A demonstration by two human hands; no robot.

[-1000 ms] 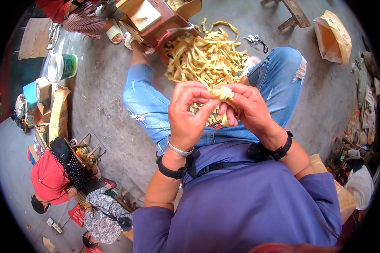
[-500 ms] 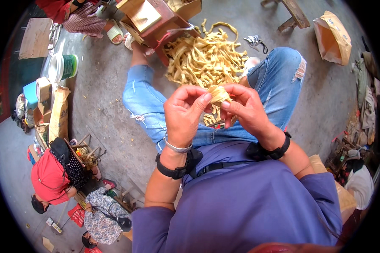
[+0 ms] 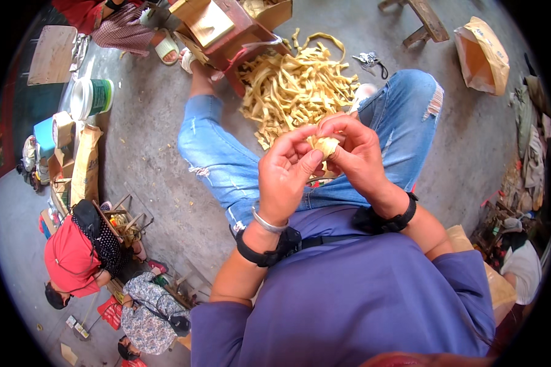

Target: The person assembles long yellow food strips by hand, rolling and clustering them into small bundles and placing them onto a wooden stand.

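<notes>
Between my two hands is a small bundle of pale yellow strip [image 3: 324, 145], folded or wound into a lump. My left hand [image 3: 286, 168] pinches it from the left with thumb and fingers. From the right, my right hand [image 3: 356, 148] grips it too, its index finger bent over the top and thumb below. The fingers hide part of the bundle. Past my hands, a loose pile of long yellow strips [image 3: 297, 92] lies on the floor between my legs, beneath a reddish-brown wooden stand.
The wooden stand [image 3: 242, 40] holds open cardboard boxes. Keys [image 3: 368, 59] lie right of the pile, near a wooden bench [image 3: 427, 21] and a paper sack [image 3: 482, 55]. A bucket [image 3: 92, 98] stands at left. Other people sit at lower left, one in a red shirt [image 3: 70, 254].
Both hands have drawn closer around the bundle, the left shifting right and slightly down. My right index finger now bends over the top, and less of the bundle shows.
</notes>
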